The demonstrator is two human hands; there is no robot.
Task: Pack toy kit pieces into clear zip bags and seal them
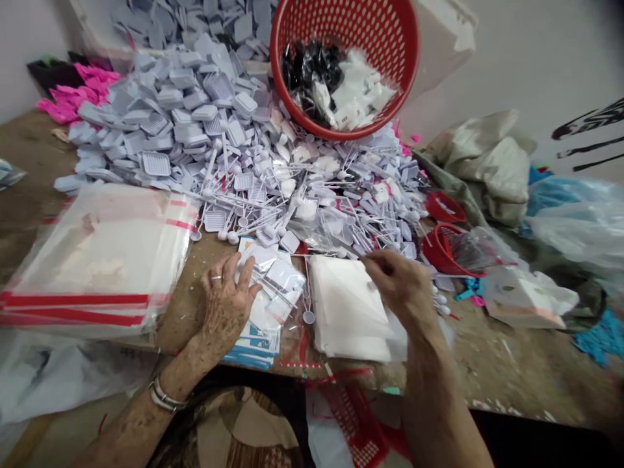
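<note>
My left hand (228, 296), with a ring on one finger, lies with its fingers spread at the left edge of a clear plastic packet (283, 283). Pale plastic pieces show inside that packet, which rests on a stack of printed cards (253, 348). My right hand (402, 286) is closed, thumb and fingers together, above the upper right corner of a stack of thin whitish bags (346, 312). What its fingertips hold, if anything, is hidden. A small white spoon (308, 316) lies between the two stacks.
Pale plastic trays (170, 117) and many small spoons (341, 221) are heaped behind my hands. A red basket (346, 130) with black and white packets stands on the heap. Red-striped clear bags (107, 253) lie left. Small red baskets (441, 250) and blue pieces (602, 335) lie right.
</note>
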